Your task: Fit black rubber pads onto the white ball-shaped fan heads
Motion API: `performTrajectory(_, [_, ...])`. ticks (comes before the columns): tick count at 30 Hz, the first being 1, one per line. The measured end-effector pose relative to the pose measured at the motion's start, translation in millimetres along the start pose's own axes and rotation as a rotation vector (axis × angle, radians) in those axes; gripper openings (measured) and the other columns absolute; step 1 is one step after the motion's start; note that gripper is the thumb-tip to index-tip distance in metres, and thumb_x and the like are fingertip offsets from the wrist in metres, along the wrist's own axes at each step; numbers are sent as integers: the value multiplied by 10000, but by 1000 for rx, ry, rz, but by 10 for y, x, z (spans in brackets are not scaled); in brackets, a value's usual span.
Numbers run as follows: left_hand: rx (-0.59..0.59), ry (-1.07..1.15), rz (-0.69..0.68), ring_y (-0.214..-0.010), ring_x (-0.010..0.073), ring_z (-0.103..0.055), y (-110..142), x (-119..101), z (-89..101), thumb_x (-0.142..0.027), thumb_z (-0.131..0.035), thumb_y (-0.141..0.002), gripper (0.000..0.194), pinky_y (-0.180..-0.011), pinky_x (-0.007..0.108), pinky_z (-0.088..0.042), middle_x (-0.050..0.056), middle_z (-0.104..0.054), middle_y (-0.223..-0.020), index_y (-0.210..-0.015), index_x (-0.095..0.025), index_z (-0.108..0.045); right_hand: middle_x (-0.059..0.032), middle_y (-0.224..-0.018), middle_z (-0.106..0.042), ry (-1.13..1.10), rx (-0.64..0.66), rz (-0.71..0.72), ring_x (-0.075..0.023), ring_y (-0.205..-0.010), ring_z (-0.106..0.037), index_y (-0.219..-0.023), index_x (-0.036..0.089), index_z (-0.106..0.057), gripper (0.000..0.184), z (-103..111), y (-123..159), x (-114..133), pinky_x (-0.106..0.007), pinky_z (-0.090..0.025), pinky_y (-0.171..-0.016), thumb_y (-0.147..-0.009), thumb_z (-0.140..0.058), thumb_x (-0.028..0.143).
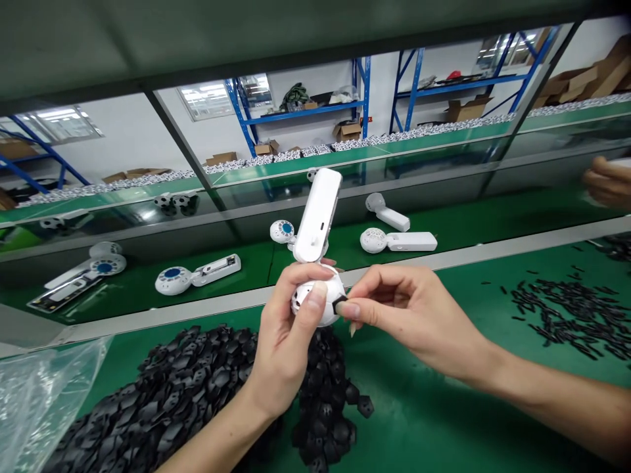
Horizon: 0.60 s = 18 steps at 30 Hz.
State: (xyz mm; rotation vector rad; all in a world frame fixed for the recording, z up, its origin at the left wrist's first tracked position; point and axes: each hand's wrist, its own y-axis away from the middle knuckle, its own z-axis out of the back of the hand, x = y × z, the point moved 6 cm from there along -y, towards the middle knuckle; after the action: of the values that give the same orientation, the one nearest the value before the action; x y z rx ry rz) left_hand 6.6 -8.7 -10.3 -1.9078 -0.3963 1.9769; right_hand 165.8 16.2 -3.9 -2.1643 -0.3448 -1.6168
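Left hand (pixel 286 322) fingers clasp white ball-headed device (pixel 311 230) above black pentagon pile (pixel 192 387); right hand (pixel 401 299) fingers pinch black pentagon piece (pixel 338 303) at its ball. Loose pinch might drop piece pileward; skewed pressure might scuff shell.

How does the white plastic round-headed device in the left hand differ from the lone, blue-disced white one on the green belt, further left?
The held device is held aloft; the belt device lies down. The held device shows a smooth handle face; the belt device's handle shows exposed insides. Both have rounded heads and long handles.
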Motion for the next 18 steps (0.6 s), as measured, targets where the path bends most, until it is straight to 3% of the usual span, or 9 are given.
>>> performTrajectory(3, [-43, -104, -69, -1074, 143, -693, -9, -54, -9, -392, -710, -1026, 121, -910, 208, -553, -8, -691, -1217, -1132, -335, -695, -1, -796, -779, 12, 11, -5, -119, -735, -725, -823, 188, -819, 167, -10, 20, 11, -153, -600, -719, -814, -966, 267])
performTrajectory(7, [-139, -123, -108, -878, 94, -713, -27, -103, -12, -260, -917, -815, 319, -749, 134, -573, -28, -717, -1113, -1042, -294, -696, 0, -870, -798, 25, 45, -5, -140, -831, -761, -889, 218, -848, 109, -40, 40, 16, -162, -623, -774, -889, -903, 311])
performTrajectory(9, [-173, -116, -116, -853, 92, -716, -30, -106, -6, -222, -929, -785, 318, -733, 132, -580, -25, -729, -1076, -999, -273, -699, 7, -906, -804, 42, 75, 2, -135, -864, -765, -928, 230, -853, 73, -63, 54, 23, -158, -623, -798, -957, -826, 291])
performTrajectory(12, [-191, -106, -117, -784, 86, -710, -42, -94, 13, -219, -887, -826, 241, -688, 140, -582, -16, -739, -1041, -964, -252, -692, 13, -1014, -810, 161, 125, 42, -121, -948, -757, -1026, 243, -851, 179, -88, 79, 79, -152, -606, -873, -1047, -677, 209])
performTrajectory(18, [-203, -106, -126, -764, 87, -703, -91, -142, 81, -215, -853, -851, 212, -663, 143, -568, -3, -741, -1034, -958, -243, -673, 20, -1234, -775, 431, 175, 54, -115, -1003, -762, -1283, 301, -777, 308, -67, 103, 202, -153, -611, -872, -1071, -608, 155])
